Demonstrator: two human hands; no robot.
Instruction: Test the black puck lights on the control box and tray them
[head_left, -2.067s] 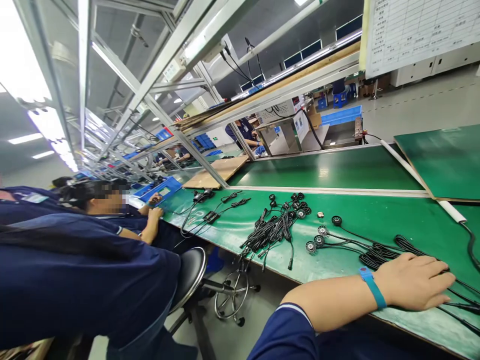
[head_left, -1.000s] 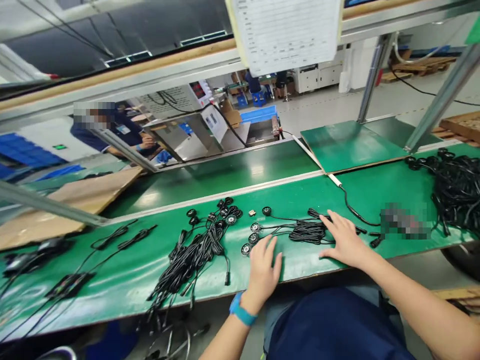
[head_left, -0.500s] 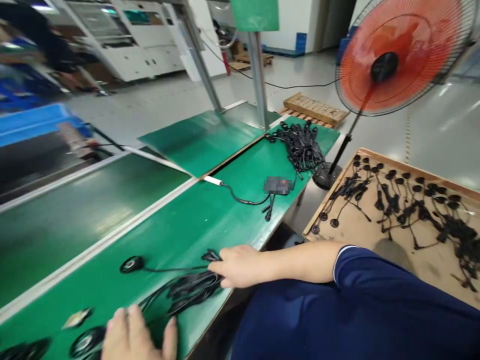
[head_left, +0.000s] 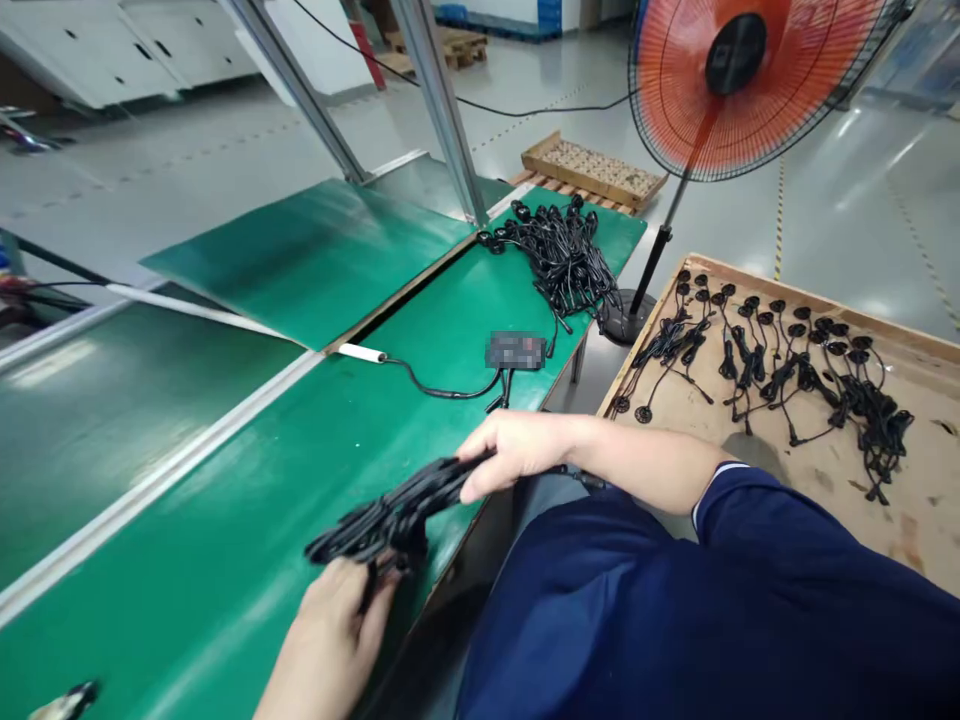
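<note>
A bundle of black cable (head_left: 397,510) is stretched between my two hands, just over the near edge of the green tabletop (head_left: 247,560). My right hand (head_left: 514,450) pinches the far end of the bundle, fingers closed. At the near end my left hand (head_left: 337,610) is wrapped round the cable, with a dark round part partly hidden at its fingers. Farther along the table lies a small black box (head_left: 516,350), its face blurred out, with short leads. A cable joins it to a white tube (head_left: 361,353) at the table's inner edge.
A heap of black cables (head_left: 566,250) covers the table's far end. Right of me, a shallow wooden tray (head_left: 750,480) holds several cables with round ends. An orange standing fan (head_left: 735,60) stands behind. Metal posts (head_left: 442,110) rise from the table's far side.
Both hands have lifted the cable bundle off the tabletop. My left hand has gone from spread fingers to gripping it. The view has shifted to the right.
</note>
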